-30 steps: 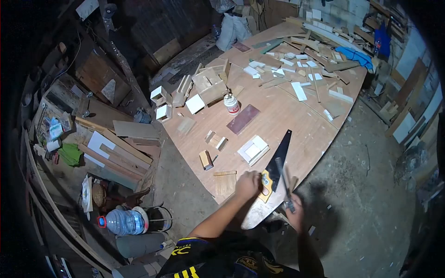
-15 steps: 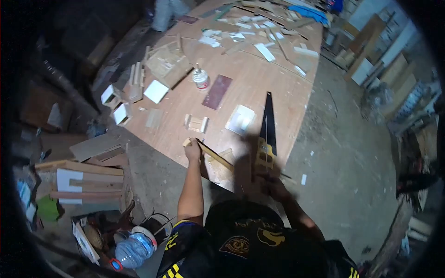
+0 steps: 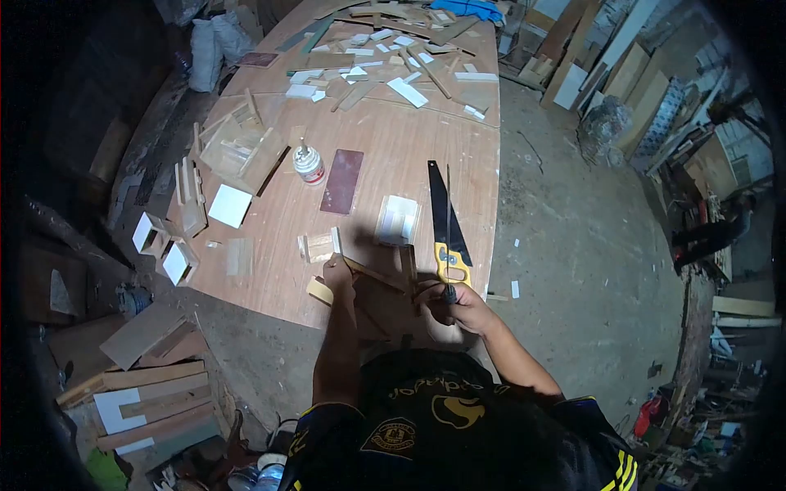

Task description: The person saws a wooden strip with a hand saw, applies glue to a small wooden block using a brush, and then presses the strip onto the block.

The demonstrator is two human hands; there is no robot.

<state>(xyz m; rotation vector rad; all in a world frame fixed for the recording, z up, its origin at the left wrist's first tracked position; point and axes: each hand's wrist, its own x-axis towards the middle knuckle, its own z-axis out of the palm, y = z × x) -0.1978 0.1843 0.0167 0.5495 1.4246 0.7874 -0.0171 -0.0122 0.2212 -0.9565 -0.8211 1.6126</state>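
My left hand [image 3: 337, 277] is closed on the end of a narrow wooden strip [image 3: 372, 274] at the near edge of the table. A pale wood block [image 3: 319, 290] sits beside that wrist. My right hand [image 3: 460, 309] grips a dark-handled tool with a thin blade [image 3: 449, 213], seen edge-on and pointing away from me. Just left of its fingertips is a short brown wood piece [image 3: 408, 266]. Partly behind the thin blade, a handsaw [image 3: 442, 209] with a yellow handle lies flat. A small wooden frame [image 3: 319, 245] rests beyond my left hand.
On the table [image 3: 393, 131] are a white-topped panel [image 3: 399, 219], a dark red board [image 3: 342, 182], a glue bottle [image 3: 309, 164] and a wooden box [image 3: 244, 155]. Offcuts [image 3: 407, 92] cover its far end. Boards [image 3: 151, 401] are stacked on the floor at left.
My view has shifted, moving the table leftward and up. My right hand has come forward and up into the light with the thin-bladed tool. The left hand stays on the strip.
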